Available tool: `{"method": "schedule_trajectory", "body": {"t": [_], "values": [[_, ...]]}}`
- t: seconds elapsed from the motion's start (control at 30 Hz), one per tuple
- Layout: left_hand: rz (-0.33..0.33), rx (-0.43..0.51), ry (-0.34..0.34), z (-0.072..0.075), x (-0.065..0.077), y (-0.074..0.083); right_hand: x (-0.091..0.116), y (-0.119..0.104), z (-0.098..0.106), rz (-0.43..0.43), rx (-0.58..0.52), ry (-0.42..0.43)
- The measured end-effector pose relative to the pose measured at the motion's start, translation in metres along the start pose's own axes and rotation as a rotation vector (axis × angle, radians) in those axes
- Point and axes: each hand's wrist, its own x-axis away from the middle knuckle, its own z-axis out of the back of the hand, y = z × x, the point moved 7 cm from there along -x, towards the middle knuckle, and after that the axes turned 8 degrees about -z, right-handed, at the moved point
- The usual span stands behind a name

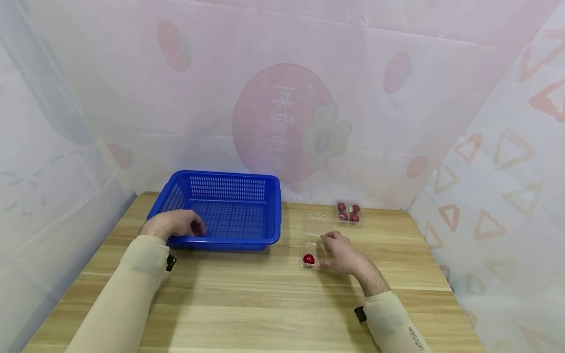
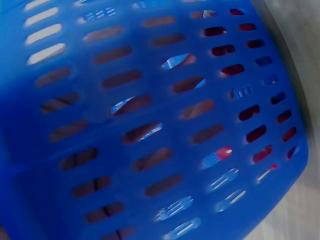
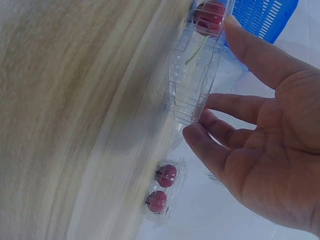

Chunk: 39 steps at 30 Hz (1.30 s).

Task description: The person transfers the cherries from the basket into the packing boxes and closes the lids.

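Observation:
My left hand (image 1: 178,223) reaches over the near left rim of a blue plastic basket (image 1: 272,211), its fingers pointing down inside. The near wall hides what those fingertips touch. In the left wrist view the slotted basket wall (image 2: 107,112) fills most of the picture, with bits of red showing through some slots. My right hand (image 1: 344,255) holds the side of a clear plastic clamshell box (image 3: 192,85), thumb by one end and fingers by the other. One red cherry (image 1: 308,259) with a green stem lies at the box's near end. The clear lid (image 1: 317,223) is folded back.
Behind the right hand, near the back edge, stands a second clear box (image 1: 349,212) of several cherries with a round label. Everything stands on a wood-grain table (image 1: 247,304). Printed cloth walls (image 1: 203,117) enclose the table at the back and sides.

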Motion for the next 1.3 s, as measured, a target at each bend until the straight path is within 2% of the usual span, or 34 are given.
{"method": "schedule_trajectory", "body": {"t": [0.33, 0.63, 0.77, 0.93, 1.3], "values": [[0.009, -0.013, -0.005, -0.002, -0.004, -0.005, -0.002, 0.002, -0.002, -0.001, -0.006, -0.002], [-0.079, -0.041, 0.032, 0.0, -0.007, 0.002, -0.002, 0.003, -0.002, -0.011, -0.019, -0.008], [-0.129, -0.026, 0.073, 0.004, -0.008, 0.008, -0.002, 0.003, -0.002, -0.017, -0.022, -0.01], [-0.161, 0.006, 0.141, 0.008, -0.01, 0.016, -0.002, 0.003, -0.002, -0.025, -0.023, -0.008], [-0.233, 0.026, 0.338, 0.016, -0.013, 0.045, -0.003, 0.004, -0.003, -0.018, -0.027, -0.011]]}}
